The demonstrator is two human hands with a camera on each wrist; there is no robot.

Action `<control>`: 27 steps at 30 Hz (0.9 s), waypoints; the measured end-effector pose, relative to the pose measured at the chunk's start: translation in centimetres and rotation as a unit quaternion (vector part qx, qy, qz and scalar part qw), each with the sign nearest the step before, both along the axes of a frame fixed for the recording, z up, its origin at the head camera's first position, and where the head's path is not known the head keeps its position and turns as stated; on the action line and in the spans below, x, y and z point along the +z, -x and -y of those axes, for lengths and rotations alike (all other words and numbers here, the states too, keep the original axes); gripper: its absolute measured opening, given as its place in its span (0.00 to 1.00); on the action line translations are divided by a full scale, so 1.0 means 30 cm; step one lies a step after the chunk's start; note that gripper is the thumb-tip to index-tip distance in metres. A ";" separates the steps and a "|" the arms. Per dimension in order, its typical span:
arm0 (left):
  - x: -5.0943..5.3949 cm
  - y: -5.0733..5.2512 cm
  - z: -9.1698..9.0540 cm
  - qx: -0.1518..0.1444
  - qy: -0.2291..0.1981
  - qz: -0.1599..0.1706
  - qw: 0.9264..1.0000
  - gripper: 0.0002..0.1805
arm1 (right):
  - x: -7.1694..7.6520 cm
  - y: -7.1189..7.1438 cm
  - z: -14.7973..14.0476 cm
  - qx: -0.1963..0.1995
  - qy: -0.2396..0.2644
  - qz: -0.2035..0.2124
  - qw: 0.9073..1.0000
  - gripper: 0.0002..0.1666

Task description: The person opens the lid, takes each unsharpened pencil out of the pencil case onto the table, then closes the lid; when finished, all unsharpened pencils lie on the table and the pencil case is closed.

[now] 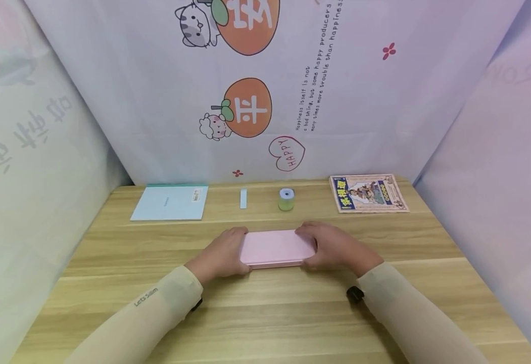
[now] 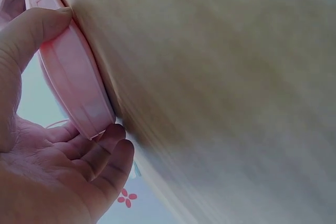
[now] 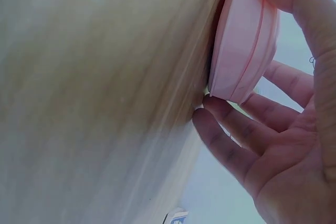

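A flat pink pencil case (image 1: 276, 246) with rounded corners lies closed on the wooden table, its long side facing me. My left hand (image 1: 229, 253) grips its left end, thumb at the near edge and fingers at the far side. At the opposite end my right hand (image 1: 329, 246) holds it the same way. In the left wrist view the thumb presses the side of the pink pencil case (image 2: 73, 72), with fingertips round its far corner. The right wrist view shows the thumb on the pink pencil case (image 3: 244, 40) and fingertips against its far end, close to the tabletop.
Along the table's back edge stand a light-blue notebook (image 1: 170, 203), a small pale-blue strip (image 1: 243, 198), a blue-and-green cylindrical object (image 1: 286, 199) and an illustrated book (image 1: 369, 193). A printed white curtain (image 1: 338, 91) hangs behind, with pale cloth on both sides.
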State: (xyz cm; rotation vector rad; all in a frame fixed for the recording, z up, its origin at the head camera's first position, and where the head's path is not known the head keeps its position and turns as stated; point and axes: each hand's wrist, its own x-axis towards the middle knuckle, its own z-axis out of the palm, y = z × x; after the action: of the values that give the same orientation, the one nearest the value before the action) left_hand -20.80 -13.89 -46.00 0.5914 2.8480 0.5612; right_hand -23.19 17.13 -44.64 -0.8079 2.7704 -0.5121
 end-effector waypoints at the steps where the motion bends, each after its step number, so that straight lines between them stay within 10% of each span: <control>1: -0.003 0.000 0.001 0.000 0.000 -0.001 1.000 0.53 | -0.001 0.001 0.001 0.001 -0.002 0.000 1.000 0.51; 27: 0.022 0.010 0.017 -0.004 -0.059 0.033 0.998 0.54 | 0.042 0.060 -0.036 0.020 0.036 0.070 0.997 0.41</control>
State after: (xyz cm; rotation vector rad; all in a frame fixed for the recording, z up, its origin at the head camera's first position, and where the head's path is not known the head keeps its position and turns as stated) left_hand -21.09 -14.41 -45.35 0.5913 2.7637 0.7368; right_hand -25.00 18.21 -43.36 -0.8089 2.6149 -0.6379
